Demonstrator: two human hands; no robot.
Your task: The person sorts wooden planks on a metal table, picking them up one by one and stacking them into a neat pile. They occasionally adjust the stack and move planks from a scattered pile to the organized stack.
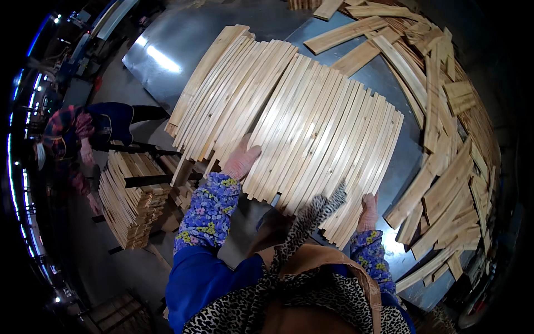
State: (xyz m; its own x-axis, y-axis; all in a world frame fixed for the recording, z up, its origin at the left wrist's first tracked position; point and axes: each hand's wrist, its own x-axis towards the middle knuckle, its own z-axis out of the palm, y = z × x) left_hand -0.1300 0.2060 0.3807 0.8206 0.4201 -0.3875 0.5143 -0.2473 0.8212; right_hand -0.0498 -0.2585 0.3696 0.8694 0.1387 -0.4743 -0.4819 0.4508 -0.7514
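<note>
A wide row of narrow, pale wooden slats (320, 128) lies side by side in front of me, with a dark gap splitting off a left-hand group of slats (233, 94). In a pinkish glove, my left hand (242, 158) is closed at that gap, against the left edge of the larger group near its close end. My right hand (368, 212), gloved too, grips the same group at its near right edge. Its fingers are partly hidden by the wood. The slats' near ends stick out unevenly toward my body.
The slats lie on a shiny metal table (283, 28). Loose boards (445, 206) are heaped along the right side and far right. On the left, a co-worker (83, 131) in a dark apron stands by a stack of boards (130, 192) on a dark frame.
</note>
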